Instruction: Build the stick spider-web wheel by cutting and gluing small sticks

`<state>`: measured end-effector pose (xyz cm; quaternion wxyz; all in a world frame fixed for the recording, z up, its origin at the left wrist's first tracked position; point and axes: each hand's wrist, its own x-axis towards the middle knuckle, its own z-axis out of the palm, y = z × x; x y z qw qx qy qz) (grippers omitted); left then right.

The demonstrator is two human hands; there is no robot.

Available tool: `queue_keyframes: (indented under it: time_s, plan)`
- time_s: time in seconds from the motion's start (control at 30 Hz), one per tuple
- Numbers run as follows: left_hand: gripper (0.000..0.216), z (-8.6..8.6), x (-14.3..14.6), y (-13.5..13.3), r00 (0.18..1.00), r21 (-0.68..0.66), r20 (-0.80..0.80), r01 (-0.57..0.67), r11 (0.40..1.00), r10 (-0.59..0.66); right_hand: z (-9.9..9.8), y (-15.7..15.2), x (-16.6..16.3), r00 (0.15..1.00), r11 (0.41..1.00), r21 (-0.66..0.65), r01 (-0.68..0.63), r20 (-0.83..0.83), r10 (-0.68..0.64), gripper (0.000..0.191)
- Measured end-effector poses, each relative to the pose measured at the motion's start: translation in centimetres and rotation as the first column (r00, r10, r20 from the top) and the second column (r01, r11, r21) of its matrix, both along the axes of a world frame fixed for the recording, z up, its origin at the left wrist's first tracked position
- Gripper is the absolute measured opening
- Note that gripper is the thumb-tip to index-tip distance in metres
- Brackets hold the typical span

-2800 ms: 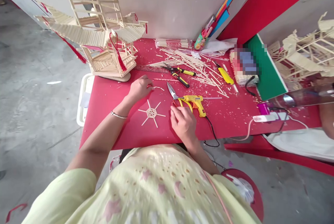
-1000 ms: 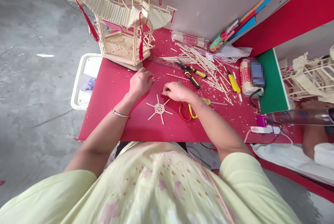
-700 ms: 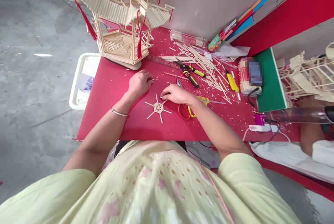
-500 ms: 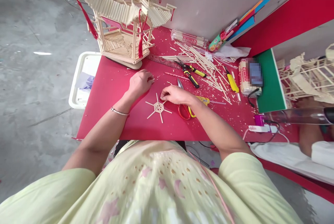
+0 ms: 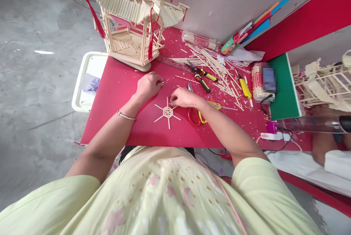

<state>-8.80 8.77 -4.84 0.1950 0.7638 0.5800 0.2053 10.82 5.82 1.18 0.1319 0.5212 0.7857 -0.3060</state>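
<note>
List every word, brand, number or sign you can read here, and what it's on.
None reads clearly.
Wrapped stick packet by the wall: red print, too small.
Green pen cup: printing, too small.
Ruler: markings, too faint.
Packet at right: red print, blurred.
Glue gun: partly hidden, nothing legible.

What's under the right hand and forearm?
Partly showing: scissors, blades beyond, handles nearer, plus a yellow glue gun. The right hand and forearm hide the scissors' middle and much of the gun.
</note>
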Motion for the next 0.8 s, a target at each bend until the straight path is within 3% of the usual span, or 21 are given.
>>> queue_keyframes:
  time_s: [0.27,0.4,0.57,0.8]
  plan:
    - [0.022,-0.1,-0.1,0.0,1.000,-0.004,-0.013,0.000,1.000,0.000,2.0,-1.1,-0.9,0.984,0.992,0.114,-0.051,0.176,0.031,0.014]
    - [0.020,0.0,-0.1,0.0,1.000,0.009,-0.024,0.001,1.000,-0.001,1.9,-0.5,-0.8,0.982,0.996,0.054,-0.072,0.178,0.061,0.015]
    - [0.021,0.0,-0.1,0.1,1.000,0.000,-0.022,0.003,1.000,-0.003,0.9,0.6,0.0,0.993,0.991,-0.080,-0.107,0.045,0.111,0.014]
    - [0.020,-0.2,-0.2,0.3,1.000,-0.010,-0.006,0.007,1.000,-0.007,0.4,0.6,-0.2,0.990,0.983,-0.120,-0.136,0.015,0.138,0.012]
